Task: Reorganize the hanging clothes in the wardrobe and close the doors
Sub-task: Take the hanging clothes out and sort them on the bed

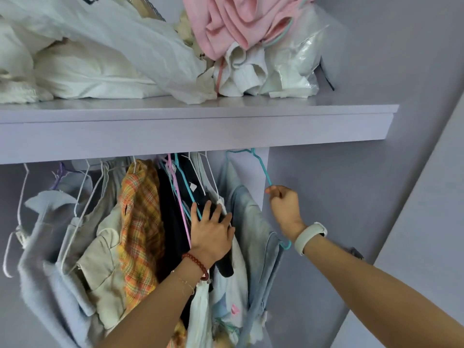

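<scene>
No readable text, labels, brands or numbers anywhere. Dark printed marks on the white bag [82,1] at the shelf's top left edge are cut off by the frame, illegible. Small white tag [192,187] on a dark hanging garment is blank or too small to read.

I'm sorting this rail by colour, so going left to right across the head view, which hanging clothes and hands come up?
pale blue fuzzy garment → beige top → orange plaid shirt → left hand pressing the dark clothes → light denim piece → right hand pinching the teal hanger
</scene>
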A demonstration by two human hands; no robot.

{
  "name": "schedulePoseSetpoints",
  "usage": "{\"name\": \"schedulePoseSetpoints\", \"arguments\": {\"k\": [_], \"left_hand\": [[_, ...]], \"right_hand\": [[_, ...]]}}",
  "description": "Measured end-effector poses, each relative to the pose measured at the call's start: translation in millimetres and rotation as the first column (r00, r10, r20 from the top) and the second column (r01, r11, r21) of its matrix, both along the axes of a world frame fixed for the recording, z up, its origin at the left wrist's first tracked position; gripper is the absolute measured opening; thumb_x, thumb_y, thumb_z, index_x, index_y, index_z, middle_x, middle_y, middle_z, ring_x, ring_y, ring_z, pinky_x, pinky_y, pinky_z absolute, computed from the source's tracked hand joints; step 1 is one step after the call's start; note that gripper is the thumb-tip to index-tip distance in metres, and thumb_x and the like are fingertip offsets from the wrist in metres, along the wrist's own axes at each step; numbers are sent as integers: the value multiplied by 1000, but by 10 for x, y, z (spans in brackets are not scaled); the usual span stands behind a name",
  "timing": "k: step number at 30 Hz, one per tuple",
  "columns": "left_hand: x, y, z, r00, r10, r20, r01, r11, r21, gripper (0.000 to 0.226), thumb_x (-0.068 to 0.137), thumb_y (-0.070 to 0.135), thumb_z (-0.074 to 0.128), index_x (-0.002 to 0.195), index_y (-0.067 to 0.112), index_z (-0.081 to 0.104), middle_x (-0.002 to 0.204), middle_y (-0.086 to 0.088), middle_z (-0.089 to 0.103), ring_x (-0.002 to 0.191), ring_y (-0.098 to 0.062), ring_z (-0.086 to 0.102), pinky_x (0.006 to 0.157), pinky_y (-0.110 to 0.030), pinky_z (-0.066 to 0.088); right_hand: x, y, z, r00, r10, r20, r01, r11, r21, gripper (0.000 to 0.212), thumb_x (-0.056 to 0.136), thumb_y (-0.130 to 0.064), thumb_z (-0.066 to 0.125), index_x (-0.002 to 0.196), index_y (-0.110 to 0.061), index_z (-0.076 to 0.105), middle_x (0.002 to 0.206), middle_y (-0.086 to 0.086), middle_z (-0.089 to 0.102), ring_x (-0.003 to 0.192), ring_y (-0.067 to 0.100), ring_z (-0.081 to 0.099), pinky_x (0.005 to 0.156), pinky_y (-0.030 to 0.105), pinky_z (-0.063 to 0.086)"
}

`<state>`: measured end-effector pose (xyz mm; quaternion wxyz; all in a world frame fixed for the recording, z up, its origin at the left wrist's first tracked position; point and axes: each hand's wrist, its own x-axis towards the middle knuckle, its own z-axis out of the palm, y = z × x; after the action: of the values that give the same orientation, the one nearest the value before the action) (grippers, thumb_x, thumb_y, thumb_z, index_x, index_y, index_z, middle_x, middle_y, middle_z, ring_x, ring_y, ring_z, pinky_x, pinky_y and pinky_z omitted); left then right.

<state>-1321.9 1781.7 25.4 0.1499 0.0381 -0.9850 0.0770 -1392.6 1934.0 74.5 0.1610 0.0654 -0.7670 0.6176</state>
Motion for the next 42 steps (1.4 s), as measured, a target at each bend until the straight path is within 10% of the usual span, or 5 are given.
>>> {"name": "schedulePoseSetpoints", "arguments": {"k": [8, 14, 19, 26, 42], "left_hand": [[158, 7, 93, 1000, -5, -31, 9, 989, 146, 47, 97, 39, 27, 143, 28, 28, 154, 0, 18, 143, -22, 6, 111, -55, -8], [394, 554, 113, 816, -300, -494, 531, 726, 437, 52, 95, 21, 45, 142, 6, 29, 148, -15, 30, 139, -31, 24, 115, -46, 15], [538, 1229, -221, 823, -533, -197, 566, 746, 349, 51, 97, 41, 34, 145, 25, 25, 151, 5, 28, 144, -20, 6, 112, -50, -6], [1611, 2178, -1069, 434, -864, 255, 513, 469, 719, 25, 95, 30, 48, 94, 15, 67, 74, 1, 66, 71, -6, 63, 73, -27, 49], [3714, 5638, -574, 89, -995, 39, 533, 81, 842, 23, 93, 21, 51, 83, 10, 69, 53, 13, 49, 48, 5, 46, 50, -11, 30]], "right_hand": [[508, 514, -175, 999, -36, -41, 36, 999, -1, 29, 91, -3, 47, 69, -14, 63, 48, -10, 40, 46, 5, 33, 51, 22, 31], [1512, 1313, -708, 996, -92, 12, 92, 996, 11, 35, 89, -12, 56, 55, -15, 60, 45, -4, 37, 45, 8, 32, 45, 19, 30], [2389, 2068, -1144, 976, -166, 141, 140, 974, 178, 37, 86, -12, 61, 52, 0, 54, 38, -10, 36, 39, 4, 32, 43, 11, 27], [3780, 3194, -1547, 901, -349, 259, 189, 852, 488, 49, 81, -22, 69, 41, -25, 40, 37, -9, 33, 41, 5, 28, 45, 14, 25], [6053, 5871, -1572, 606, -796, 7, 659, 506, 557, 88, 82, -73, 20, 81, 4, 63, 76, 18, 61, 77, 34, 56, 70, 41, 42]]}}
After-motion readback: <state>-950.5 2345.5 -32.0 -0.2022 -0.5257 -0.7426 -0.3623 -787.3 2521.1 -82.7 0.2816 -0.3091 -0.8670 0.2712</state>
